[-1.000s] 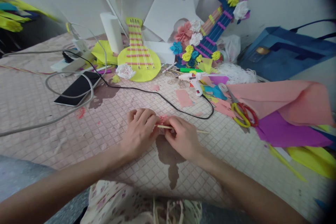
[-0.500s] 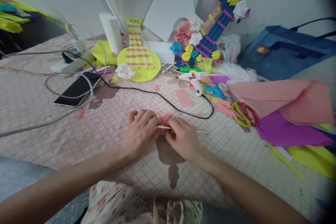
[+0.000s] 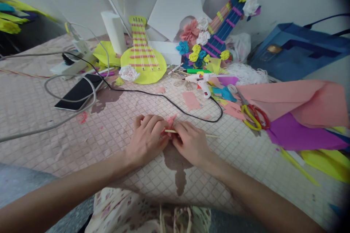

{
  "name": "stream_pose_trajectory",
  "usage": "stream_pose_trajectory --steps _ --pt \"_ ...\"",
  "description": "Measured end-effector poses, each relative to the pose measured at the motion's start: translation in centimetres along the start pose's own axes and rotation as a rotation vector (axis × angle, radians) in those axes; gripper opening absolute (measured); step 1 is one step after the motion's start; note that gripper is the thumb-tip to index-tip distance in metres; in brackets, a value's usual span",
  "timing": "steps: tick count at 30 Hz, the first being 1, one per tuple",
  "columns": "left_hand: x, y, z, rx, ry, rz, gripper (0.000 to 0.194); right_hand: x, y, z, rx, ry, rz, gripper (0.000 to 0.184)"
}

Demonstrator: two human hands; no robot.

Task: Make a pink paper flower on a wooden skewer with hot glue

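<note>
Both hands meet above the table at the middle of the view. My right hand (image 3: 191,142) is closed round a thin wooden stick (image 3: 171,131), whose far end pokes out to the right past the knuckles. My left hand (image 3: 149,134) is closed on a small piece of pink crepe paper (image 3: 171,121) at the stick's left end. The paper looks crumpled and bunched, and its lower part is hidden by the fingers. The right fingertips also touch the paper.
Behind the hands runs the black cord of a white glue gun (image 3: 203,85). Scissors (image 3: 253,116) and pink crepe paper sheets (image 3: 300,98) lie right. A yellow paper guitar (image 3: 143,67) leans at the back, a blue one (image 3: 226,32) beside it. A black tablet-like device (image 3: 78,94) lies left.
The pink paper between my fingers now stands up a little more, with a pointed tip showing above the stick. Both hands stay almost in place.
</note>
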State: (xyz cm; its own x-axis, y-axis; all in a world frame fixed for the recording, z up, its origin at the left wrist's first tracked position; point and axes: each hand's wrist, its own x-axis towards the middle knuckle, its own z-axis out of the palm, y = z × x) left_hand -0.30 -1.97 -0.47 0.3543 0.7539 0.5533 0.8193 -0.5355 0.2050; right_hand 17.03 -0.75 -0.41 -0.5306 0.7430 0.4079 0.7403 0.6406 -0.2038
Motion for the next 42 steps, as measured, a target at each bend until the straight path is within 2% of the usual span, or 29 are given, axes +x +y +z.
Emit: stream_pose_trajectory --steps 8,13,21,32,42 --pt "-0.25 -0.26 -0.18 0.020 -0.053 0.046 0.009 -0.12 0.21 0.14 -0.050 0.010 -0.031 0.010" --pt "-0.17 -0.13 0.33 0.010 -0.078 0.037 0.015 -0.18 0.09 0.18 -0.062 0.004 -0.032 0.008" --pt "-0.14 -0.39 0.11 -0.002 -0.072 0.063 0.008 -0.15 0.19 0.14 -0.063 -0.009 -0.031 0.010" --pt "-0.25 -0.39 0.22 -0.017 -0.034 0.118 0.009 -0.32 0.22 0.25 -0.054 -0.048 -0.042 0.014" --pt "-0.21 -0.43 0.24 -0.033 -0.071 0.101 0.008 -0.54 0.02 -0.26 -0.140 -0.050 -0.030 0.009"
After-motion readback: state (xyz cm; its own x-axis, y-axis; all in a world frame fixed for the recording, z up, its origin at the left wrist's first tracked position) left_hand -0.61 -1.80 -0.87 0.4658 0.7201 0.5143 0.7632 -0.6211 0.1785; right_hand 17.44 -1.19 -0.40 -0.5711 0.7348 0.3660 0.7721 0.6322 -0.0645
